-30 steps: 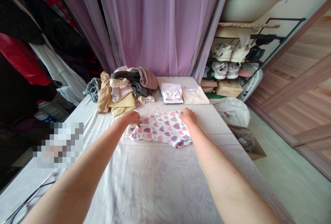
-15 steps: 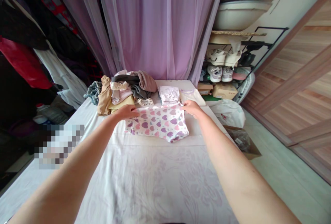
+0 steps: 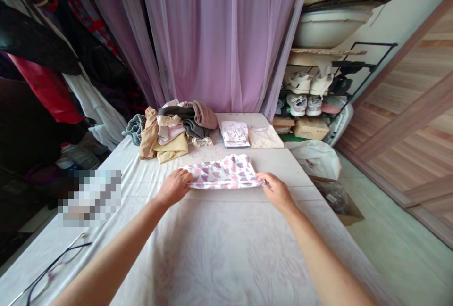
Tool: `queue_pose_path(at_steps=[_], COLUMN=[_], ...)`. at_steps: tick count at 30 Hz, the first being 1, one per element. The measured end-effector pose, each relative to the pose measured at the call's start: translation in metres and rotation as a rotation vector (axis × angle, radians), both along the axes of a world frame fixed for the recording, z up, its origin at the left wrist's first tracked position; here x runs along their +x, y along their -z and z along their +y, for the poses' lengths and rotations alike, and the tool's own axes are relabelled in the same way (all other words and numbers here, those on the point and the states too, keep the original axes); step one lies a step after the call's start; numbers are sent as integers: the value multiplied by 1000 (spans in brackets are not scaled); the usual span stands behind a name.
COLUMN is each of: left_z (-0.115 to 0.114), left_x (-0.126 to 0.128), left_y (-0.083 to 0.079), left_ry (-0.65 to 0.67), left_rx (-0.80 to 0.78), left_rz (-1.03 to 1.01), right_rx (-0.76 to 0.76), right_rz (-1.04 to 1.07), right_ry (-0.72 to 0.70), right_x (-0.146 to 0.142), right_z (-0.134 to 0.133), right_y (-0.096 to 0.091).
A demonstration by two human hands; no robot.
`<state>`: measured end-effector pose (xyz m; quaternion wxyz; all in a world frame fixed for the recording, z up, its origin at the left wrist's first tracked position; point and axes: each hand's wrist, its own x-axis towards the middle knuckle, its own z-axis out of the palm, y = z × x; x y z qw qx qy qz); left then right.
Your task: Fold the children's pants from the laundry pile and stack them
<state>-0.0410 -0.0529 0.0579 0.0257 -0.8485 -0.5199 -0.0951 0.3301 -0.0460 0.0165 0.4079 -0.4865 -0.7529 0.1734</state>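
A small white garment printed with pink and purple hearts (image 3: 226, 169) lies on the sheet-covered bed; its exact kind does not show. My left hand (image 3: 175, 186) is closed on the near left corner. At the near right corner, my right hand (image 3: 278, 192) pinches the cloth between thumb and fingers. The near edge is pulled straight between both hands, while the far part rests flat. Behind it sit a folded pale pink-and-white stack (image 3: 234, 135) and a flat cream top (image 3: 265, 136).
A heap of loose clothes (image 3: 184, 119) lies at the back left, with a yellow cloth (image 3: 172, 149) in front. Eyeglasses (image 3: 53, 266) rest near the left edge. Right of the bed stand a shoe rack (image 3: 307, 91), a white plastic bag (image 3: 316, 157) and an open box (image 3: 339, 200).
Both hands have shifted from the garment's far edge to its near corners and closed on them. The near edge is now drawn straight. The view has tilted slightly, bringing the eyeglasses in.
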Motion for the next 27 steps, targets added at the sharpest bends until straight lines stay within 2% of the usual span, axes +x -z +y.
queue_pose_path(at_steps=[3,6,9,11,14,16,19,22,25,27], left_z=[-22,-31,-29,-23,-9,6,30,43,40,35], left_x=[3,5,8,12,28,46,78,103,109,106], left_y=[17,13,-3,-13,-23,-22,-7,18,41,50], left_ry=[58,88,136,120,57,73,160,177,173,167], left_rx=[-17,-48,-115,-140,-119,-79,-9,24,-24,-37], left_rz=[-4,-27,-23,-9,-3,-34,-110,-102,-60,-52], right_rx=[24,47,24,-18,-137,-238,-348,-394,-418,-429], right_rz=[-66,-134,-210,-257,-287,-301,-371,-452,-521,-534], right_ry=[-17,-54,-79,-37,165,295,398,475,491,504], right_x=[9,13,11,10,5,-4,-25,-47,-58,-58], right_z=[-22,-32,-33,-29,-15,0,30,53,64,67], right_y=[25,27,16,5,-12,-25,-42,-50,-47,-42])
